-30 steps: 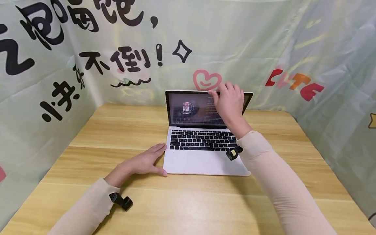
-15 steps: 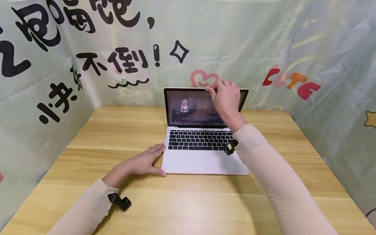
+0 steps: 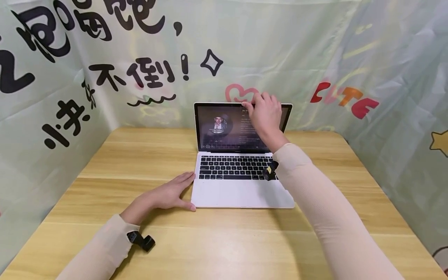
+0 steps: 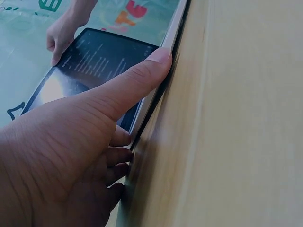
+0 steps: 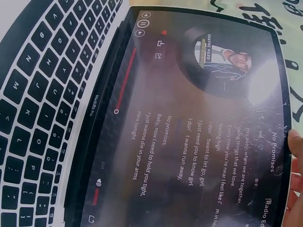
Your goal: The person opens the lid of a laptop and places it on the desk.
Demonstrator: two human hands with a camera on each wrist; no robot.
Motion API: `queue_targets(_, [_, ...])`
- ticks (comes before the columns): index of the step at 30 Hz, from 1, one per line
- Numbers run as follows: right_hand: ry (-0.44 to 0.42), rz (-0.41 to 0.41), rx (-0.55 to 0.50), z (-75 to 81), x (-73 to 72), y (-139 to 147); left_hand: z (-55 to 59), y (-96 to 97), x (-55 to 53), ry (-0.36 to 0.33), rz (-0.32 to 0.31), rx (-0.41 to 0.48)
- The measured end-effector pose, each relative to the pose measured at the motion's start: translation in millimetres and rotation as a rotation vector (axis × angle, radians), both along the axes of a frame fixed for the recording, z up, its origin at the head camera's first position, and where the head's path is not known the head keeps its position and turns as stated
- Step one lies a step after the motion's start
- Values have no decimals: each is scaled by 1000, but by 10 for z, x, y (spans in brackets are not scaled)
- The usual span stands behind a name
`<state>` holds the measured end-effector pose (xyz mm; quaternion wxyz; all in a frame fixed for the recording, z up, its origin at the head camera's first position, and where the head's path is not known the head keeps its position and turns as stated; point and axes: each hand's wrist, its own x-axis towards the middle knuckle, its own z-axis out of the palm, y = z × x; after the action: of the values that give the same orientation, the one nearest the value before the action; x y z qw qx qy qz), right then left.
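An open laptop (image 3: 227, 194) with a white palm rest and black keys lies on the wooden table. Its lid (image 3: 210, 140) stands up, the lit screen showing song lyrics and a round portrait. At the lid's top edge, right of its middle, my right hand (image 3: 267, 116) pinches the rim, thumb on the screen side. In the right wrist view, that thumb (image 5: 296, 142) shows at the lid's edge. My left hand (image 3: 169, 193) rests at the left side of the base, fingers extended and thumb at the front corner. The left wrist view shows its thumb (image 4: 137, 75) over the edge.
The wooden table (image 3: 224, 241) surrounds the laptop, bare wood on both sides. A pale green printed cloth (image 3: 280, 50) hangs behind and at the sides, close past the table's back edge. Small black cameras sit on the left wrist (image 3: 141, 240) and right wrist (image 3: 270, 171).
The lid has tilted farther back and its top edge has risen in view, my right hand moving with it. My left hand stays beside the base. The head view has shifted slightly.
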<state>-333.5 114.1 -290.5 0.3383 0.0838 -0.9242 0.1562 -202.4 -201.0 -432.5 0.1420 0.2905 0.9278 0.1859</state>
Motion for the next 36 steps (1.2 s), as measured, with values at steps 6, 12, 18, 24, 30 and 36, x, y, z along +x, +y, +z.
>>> queue_targets(6, [-17,5,-5,-2,-60,-16,0,-3,-9,-9,12,-12])
queue_targets(12, [-8,11,-10,-23,-141,-41,3,-11,1,-5,24,-13])
queue_targets(18, [-15,10,-12,-44,-242,-34,-2,-5,10,-6,22,-9])
queue_targets(24, [0,9,-21,-54,-339,-14,-7,4,3,-6,25,-7])
queue_targets(30, [0,22,-27,-89,-413,-17,-26,-4,0,-6,23,3])
queue_targets(36, [11,31,-26,-126,-488,-2,-34,-4,-6,6,19,-2])
